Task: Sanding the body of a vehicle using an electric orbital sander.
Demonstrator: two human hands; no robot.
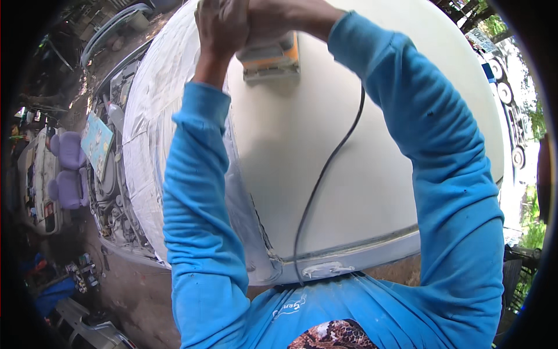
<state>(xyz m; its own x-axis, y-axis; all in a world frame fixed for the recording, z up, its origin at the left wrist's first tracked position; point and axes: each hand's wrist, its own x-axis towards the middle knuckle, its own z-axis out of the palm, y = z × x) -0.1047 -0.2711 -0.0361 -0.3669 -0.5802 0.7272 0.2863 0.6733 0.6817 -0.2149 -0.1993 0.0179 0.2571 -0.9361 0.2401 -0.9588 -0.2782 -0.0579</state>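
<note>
An orange and grey power sander (269,58) rests with its flat pad on the cream-coloured car roof (325,134), near the top of the view. My right hand (276,17) lies over its body, the fingers closed round it. Against the sander's left side, my left hand (222,26) is closed, its knuckles up and touching my right hand. The tops of both hands run close to the picture's edge, so part of the grip is hidden. A black power cord (325,166) comes out from behind my right forearm and curves over the roof toward my chest.
White sheeting (148,134) covers the windscreen side to the left. Beyond it lies an exposed engine bay (110,203) with a blue-green board (97,144) on it. Purple seats (71,168) stand farther left. A roof-edge channel (349,247) runs just before my body.
</note>
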